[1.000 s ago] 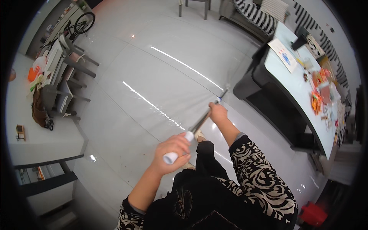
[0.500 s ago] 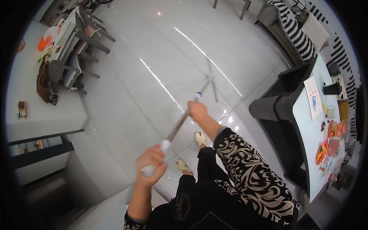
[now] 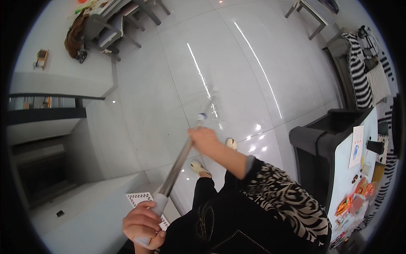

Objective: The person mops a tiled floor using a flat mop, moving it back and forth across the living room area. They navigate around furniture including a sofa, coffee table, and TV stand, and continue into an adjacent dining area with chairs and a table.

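I hold a long-handled mop (image 3: pixel 176 169) slantwise in front of my body, a silvery pole with a white grip at its near end. My left hand (image 3: pixel 143 224) is closed round that grip, low at the left by my hip. Farther along the pole, my right hand (image 3: pixel 206 141) wraps it just below a white and blue collar. Beyond the collar the mop's far end is faint and smeared by motion against the shiny grey tiled floor (image 3: pixel 148 106), so its head cannot be made out clearly.
At right stands a dark-sided table (image 3: pixel 344 158) with a cup and packets on top. Behind it is a sofa (image 3: pixel 340 72) with a striped cover. A stool (image 3: pixel 315 17) and grey chairs (image 3: pixel 112 36) stand farther off. A low white box (image 3: pixel 139 198) sits near my left leg.
My left hand has drawn back and down toward my hip, and my right hand has moved slightly left and nearer. The mop's far end has swung left. My view has turned left.
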A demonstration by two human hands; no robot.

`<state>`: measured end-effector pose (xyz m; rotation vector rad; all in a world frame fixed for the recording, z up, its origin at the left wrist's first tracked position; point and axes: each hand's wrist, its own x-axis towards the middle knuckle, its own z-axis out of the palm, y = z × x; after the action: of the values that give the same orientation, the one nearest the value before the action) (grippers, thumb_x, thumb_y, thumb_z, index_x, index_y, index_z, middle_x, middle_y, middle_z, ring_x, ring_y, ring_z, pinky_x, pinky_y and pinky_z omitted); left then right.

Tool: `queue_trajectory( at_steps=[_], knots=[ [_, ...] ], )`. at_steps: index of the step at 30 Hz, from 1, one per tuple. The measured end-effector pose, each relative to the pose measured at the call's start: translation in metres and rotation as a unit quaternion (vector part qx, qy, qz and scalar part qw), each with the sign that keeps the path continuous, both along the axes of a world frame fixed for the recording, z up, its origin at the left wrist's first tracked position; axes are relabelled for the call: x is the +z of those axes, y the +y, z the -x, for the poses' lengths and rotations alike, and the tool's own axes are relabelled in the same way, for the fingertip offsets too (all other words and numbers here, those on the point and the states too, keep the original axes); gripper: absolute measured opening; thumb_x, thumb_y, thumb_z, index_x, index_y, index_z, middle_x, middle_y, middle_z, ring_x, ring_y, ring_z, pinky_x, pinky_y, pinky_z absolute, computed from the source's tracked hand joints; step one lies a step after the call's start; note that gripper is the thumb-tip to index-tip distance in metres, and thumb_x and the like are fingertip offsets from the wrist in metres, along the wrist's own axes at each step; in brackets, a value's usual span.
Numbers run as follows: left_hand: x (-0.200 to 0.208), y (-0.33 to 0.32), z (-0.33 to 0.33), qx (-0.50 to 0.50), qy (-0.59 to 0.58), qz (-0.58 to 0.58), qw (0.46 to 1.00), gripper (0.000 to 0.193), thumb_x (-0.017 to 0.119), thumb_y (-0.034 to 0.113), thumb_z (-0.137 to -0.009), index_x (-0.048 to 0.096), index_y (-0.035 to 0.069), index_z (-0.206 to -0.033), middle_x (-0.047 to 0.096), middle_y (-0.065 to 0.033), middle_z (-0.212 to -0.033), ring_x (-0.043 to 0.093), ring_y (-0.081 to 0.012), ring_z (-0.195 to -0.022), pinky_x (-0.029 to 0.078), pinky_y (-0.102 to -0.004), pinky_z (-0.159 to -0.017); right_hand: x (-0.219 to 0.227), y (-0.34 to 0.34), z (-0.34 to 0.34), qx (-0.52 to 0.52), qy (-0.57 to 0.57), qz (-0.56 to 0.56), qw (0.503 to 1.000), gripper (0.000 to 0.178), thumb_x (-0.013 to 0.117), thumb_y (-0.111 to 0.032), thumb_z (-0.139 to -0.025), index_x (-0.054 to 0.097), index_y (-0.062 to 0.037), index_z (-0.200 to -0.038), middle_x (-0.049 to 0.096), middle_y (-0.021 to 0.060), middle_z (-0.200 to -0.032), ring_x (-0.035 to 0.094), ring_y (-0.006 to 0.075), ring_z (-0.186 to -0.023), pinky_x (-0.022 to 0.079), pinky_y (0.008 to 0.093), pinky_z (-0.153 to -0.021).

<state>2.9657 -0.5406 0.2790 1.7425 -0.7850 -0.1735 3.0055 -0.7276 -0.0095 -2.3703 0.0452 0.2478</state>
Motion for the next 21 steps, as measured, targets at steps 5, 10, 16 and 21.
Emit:
queue_trajectory(
  at_steps=[5,10,16,21],
  knots=[
    [-0.074,0.015,-0.006,-0.054,0.128,0.019,0.990,0.020,0.068,-0.004,-0.063,0.053,0.008,-0.059,0.059,-0.0037,-0.066,0.061,-0.0234,-0.069,0.048,-0.0468,-0.088,-0.032,-0.045,0.045,-0.073,0.085,0.142,0.984,0.023,0.062,-0.018,-0.075,0.056,-0.0114,-0.096,0.061,0.0148,-0.078,0.063,0.0336,-0.075,0.050,0.0453,-0.063],
    [-0.147,0.050,-0.010,-0.068,0.161,0.057,0.983,0.020,0.068,-0.007,-0.066,0.052,0.006,-0.061,0.058,-0.0041,-0.068,0.060,-0.0234,-0.074,0.047,-0.0457,-0.090,-0.077,-0.022,0.045,-0.095,0.147,0.178,0.968,0.019,0.061,-0.016,-0.076,0.059,-0.0123,-0.094,0.061,0.0163,-0.078,0.063,0.0351,-0.077,0.050,0.0460,-0.066],
    [-0.103,0.189,-0.031,0.074,0.137,0.075,0.985,0.016,0.063,-0.005,-0.060,0.053,0.006,-0.059,0.056,-0.0042,-0.064,0.058,-0.0235,-0.071,0.045,-0.0483,-0.089,-0.088,0.153,-0.017,-0.031,0.055,0.094,0.994,0.023,0.066,-0.022,-0.072,0.057,-0.0099,-0.089,0.062,0.0159,-0.078,0.062,0.0351,-0.079,0.049,0.0467,-0.066],
    [-0.066,0.276,-0.030,0.144,0.051,0.015,0.988,0.022,0.064,-0.003,-0.058,0.046,0.009,-0.055,0.055,-0.0034,-0.060,0.056,-0.0219,-0.065,0.045,-0.0476,-0.089,-0.057,0.307,-0.083,0.071,0.038,0.000,0.997,0.019,0.065,-0.018,-0.075,0.057,-0.0096,-0.090,0.061,0.0160,-0.079,0.061,0.0346,-0.079,0.050,0.0458,-0.064]
  ],
)
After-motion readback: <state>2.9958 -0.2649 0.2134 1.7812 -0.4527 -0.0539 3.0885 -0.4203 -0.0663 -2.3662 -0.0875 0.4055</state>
